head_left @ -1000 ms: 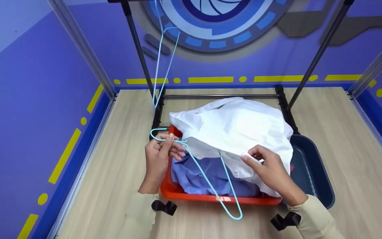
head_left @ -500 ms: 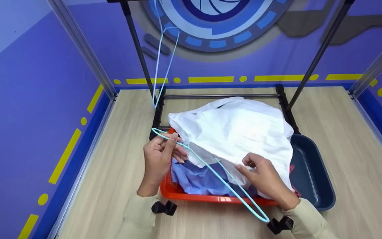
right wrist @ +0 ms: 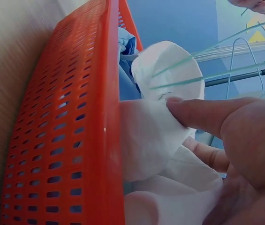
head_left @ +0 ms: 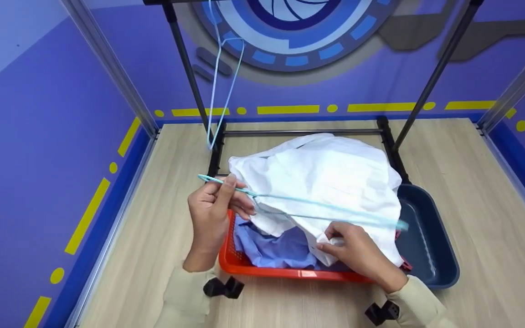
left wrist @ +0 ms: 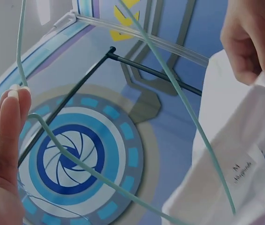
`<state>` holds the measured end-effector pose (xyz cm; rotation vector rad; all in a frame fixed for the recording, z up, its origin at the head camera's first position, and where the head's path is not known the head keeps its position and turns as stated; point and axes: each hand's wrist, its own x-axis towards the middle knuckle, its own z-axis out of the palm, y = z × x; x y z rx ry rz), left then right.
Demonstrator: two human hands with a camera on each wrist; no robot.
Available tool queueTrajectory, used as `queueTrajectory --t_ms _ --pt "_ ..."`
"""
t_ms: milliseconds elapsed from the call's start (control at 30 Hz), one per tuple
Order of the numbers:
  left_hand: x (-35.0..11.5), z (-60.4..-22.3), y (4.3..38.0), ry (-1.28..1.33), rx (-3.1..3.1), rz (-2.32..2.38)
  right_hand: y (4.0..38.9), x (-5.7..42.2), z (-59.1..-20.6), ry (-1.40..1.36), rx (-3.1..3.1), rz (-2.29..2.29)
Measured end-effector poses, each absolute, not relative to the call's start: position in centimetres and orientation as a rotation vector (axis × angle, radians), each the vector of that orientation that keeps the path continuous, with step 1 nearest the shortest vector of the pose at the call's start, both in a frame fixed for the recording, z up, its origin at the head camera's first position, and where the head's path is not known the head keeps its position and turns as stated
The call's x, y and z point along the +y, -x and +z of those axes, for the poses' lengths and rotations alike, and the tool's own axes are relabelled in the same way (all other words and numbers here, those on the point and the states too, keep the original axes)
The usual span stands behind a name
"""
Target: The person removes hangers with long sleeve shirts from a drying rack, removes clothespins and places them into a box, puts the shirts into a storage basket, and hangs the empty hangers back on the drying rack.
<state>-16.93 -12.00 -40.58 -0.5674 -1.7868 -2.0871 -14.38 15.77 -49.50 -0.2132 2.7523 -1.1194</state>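
My left hand (head_left: 214,207) holds a light-blue hanger (head_left: 321,201) by the neck below its hook, between thumb and fingers. The hanger's far end reaches right, over a white shirt (head_left: 335,173); it is blurred. With thumb and fingers, my right hand (head_left: 358,248) pinches the shirt's edge near the basket's front. A small printed label (left wrist: 242,173) with an M shows inside the cloth in the left wrist view. Most of the shirt lies heaped over a red perforated basket (head_left: 285,273), where blue cloth (head_left: 271,248) shows underneath.
A dark-blue tray (head_left: 445,255) stands right of the basket, with something red at its edge. Behind is a black rack (head_left: 303,132); another light-blue hanger (head_left: 214,95) hangs at its left. Purple panels (head_left: 62,150) enclose the wooden surface (head_left: 176,155).
The hanger's far end has swung up and right, from in front of the basket to over the shirt. My right hand has shifted left and down with the shirt's edge.
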Motion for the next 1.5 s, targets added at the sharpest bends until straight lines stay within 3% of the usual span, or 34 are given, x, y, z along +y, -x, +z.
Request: queueTrajectory --t_ms 733,1133,1267,1500 --pt "-9.6 -34.5 14.2 0.873 -1.617 -1.875 13.9 16.3 -48.8 0.22 2.756 -1.247" --pt "-9.1 -36.8 16.0 0.955 -1.74 -1.518 13.9 19.2 -46.1 0.098 2.574 -1.735" --pt "-9.1 -37.8 16.7 0.916 -1.827 -1.355 13.4 21.0 -44.3 0.278 2.196 -2.002" --pt "-9.1 -39.2 17.8 0.863 -1.97 -1.046 12.0 21.8 -42.5 0.535 2.218 -1.659"
